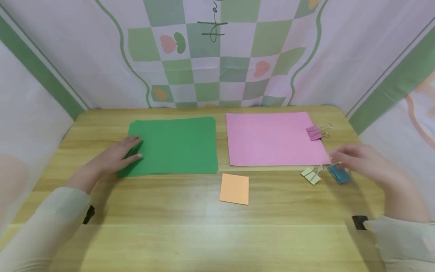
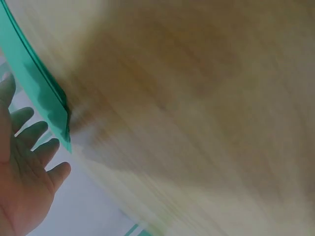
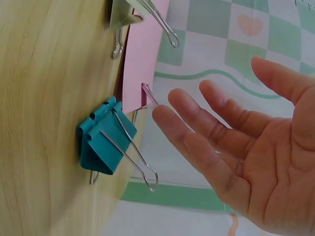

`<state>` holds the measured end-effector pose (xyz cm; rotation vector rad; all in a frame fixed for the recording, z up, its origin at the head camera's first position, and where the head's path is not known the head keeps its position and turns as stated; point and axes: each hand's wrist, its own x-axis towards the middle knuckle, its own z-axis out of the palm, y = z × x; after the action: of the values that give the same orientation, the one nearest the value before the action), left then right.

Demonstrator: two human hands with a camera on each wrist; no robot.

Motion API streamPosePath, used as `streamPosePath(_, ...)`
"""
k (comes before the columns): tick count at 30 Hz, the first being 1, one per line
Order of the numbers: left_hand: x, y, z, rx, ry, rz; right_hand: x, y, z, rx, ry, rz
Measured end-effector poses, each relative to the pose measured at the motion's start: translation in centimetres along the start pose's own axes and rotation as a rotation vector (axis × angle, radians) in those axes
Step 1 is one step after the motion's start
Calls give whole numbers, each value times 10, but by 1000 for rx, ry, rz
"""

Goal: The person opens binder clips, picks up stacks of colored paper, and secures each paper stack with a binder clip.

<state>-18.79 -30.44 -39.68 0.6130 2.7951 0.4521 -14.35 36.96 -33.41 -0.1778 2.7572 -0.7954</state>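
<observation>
Clip (image 3: 101, 148), teal, just below right fingers (image 3: 173, 129), apart.

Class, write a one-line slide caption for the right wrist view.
An empty right hand near a teal binder clip on a wood-grain tabletop, pink paper beyond.

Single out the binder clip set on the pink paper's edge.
The pink binder clip, at the pink paper's right edge: the pale yellow binder clip and the teal binder clip lie on the wooden tabletop instead.
</observation>
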Motion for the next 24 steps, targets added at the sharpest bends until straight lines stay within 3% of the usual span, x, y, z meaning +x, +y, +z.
streamPosePath(13,2,2,5,62,-21,-25,5,-6,6,-6,-59,32)
streamPosePath(24,2,8,4,36,-22,-35,4,-12,14,-32,-114,35)
